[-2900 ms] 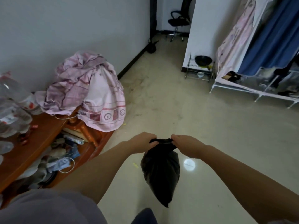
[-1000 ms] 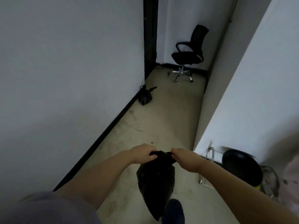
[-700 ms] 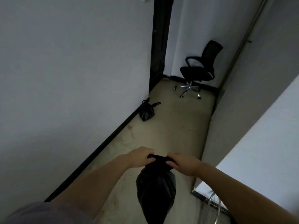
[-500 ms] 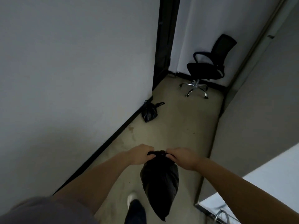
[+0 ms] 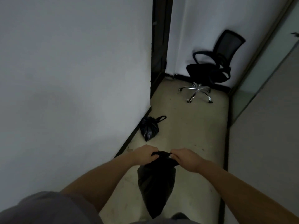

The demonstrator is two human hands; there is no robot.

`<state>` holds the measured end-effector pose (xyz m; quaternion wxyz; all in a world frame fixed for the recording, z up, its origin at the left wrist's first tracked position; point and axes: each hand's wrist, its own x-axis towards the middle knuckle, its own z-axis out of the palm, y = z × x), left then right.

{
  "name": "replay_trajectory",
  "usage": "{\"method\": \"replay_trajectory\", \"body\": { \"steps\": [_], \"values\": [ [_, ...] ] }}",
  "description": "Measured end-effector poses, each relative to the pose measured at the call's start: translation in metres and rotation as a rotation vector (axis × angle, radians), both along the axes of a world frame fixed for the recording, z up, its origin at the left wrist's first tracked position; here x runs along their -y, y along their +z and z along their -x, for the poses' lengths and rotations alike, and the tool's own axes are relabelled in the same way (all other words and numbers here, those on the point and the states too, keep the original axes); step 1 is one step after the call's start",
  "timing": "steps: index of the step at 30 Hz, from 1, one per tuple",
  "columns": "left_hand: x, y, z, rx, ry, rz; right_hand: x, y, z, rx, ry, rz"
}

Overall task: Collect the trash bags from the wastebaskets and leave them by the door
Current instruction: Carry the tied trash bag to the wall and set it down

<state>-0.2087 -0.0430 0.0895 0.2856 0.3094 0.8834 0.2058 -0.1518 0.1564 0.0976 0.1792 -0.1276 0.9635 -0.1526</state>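
Black trash bag (image 5: 156,183) hangs pinched at its neck by my left hand (image 5: 145,155) and right hand (image 5: 186,160); next I set it beside the other bag (image 5: 149,129) at the floor's wall edge near the door (image 5: 159,38).

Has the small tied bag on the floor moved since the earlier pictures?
No. The tied bag lies against the same baseboard, short of the door frame; only the camera approached.

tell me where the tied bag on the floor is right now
In the head view, the tied bag lies left of centre against the wall's dark baseboard, short of the office chair.
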Motion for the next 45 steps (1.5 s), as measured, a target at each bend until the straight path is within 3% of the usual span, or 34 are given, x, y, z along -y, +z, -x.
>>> {"method": "replay_trajectory", "body": {
  "steps": [10,17,25,29,34,38,45],
  "values": [
    [-0.01,-0.022,0.173,0.037,0.286,0.021,0.005,-0.018,0.191,0.056,0.071,0.119],
    [-0.012,-0.053,0.262,0.116,0.401,0.184,0.023,-0.05,0.282,0.258,0.054,0.332],
    [0.025,-0.14,0.35,0.178,0.401,0.247,0.055,-0.161,0.386,0.342,0.064,0.296],
    [0.067,-0.183,0.393,-0.187,0.242,0.455,0.086,-0.238,0.43,0.366,0.136,0.248],
    [0.148,-0.219,0.425,-0.764,-0.041,0.569,0.101,-0.328,0.473,0.195,0.153,0.167],
    [0.167,-0.241,0.424,-0.916,-0.185,0.674,0.103,-0.404,0.48,0.208,0.167,0.137],
    [0.181,-0.26,0.428,-1.0,-0.199,0.708,0.114,-0.497,0.482,0.199,0.311,-0.049]
  ]
}}
